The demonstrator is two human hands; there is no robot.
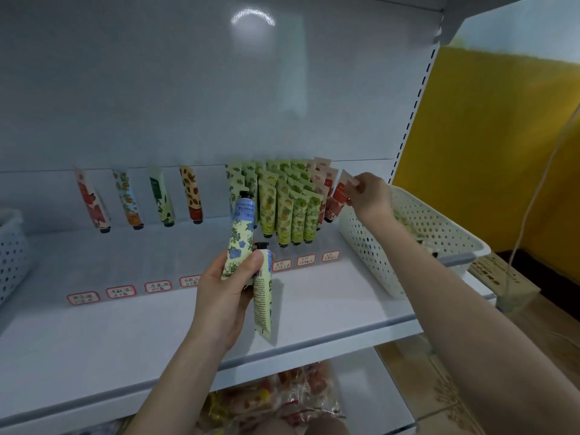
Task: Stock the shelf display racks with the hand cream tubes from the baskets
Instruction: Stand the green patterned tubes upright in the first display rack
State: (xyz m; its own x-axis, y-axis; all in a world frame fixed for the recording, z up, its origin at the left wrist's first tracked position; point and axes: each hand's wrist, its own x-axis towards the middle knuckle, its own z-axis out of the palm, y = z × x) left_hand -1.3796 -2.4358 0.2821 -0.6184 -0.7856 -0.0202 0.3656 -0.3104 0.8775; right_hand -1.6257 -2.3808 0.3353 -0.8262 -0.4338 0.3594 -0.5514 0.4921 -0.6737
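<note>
My left hand (227, 288) grips two hand cream tubes over the shelf: a blue-flowered tube (240, 237) pointing cap up and a pale tube (263, 293) hanging cap up behind my fingers. My right hand (368, 196) pinches the flat end of a red-patterned tube (339, 194) at the right end of the display rack (282, 202), beside rows of green and red tubes. Single tubes lean in the rack slots to the left, among them a red one (92, 200) and a brown one (191, 194).
A white perforated basket (414, 243) sits on the shelf's right end, under my right forearm. Another white basket (11, 249) is at the left edge. Price labels (120, 291) line the white shelf (314, 309). Packaged snacks (282, 397) lie on the shelf below.
</note>
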